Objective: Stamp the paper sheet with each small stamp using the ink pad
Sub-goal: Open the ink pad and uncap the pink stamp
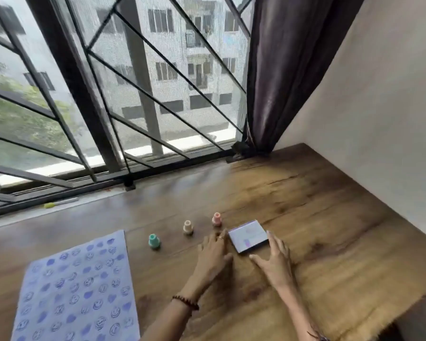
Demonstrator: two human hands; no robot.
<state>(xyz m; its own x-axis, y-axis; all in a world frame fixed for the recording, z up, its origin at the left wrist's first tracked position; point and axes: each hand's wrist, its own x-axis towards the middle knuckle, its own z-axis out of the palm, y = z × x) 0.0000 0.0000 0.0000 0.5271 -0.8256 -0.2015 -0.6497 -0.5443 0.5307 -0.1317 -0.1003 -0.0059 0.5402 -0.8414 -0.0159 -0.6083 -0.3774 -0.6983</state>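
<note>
Wooden worktop [305, 205] under the window carries your closed ink pad [248, 236] mid-surface, three small stamps [188, 227] upright left of it, and the paper sheet [76, 286] crowded with blue prints at the near-left edge. Your left hand [213, 254] and right hand [273, 259] lie open, flanking the pad, gripping nothing.

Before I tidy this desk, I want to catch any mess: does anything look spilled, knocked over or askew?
Nothing stands out. The three stamps, teal, cream and pink, stand upright in a row; the paper sheet lies flat, covered with prints. The ink pad case sits closed between both hands, left hand and right hand.
</note>
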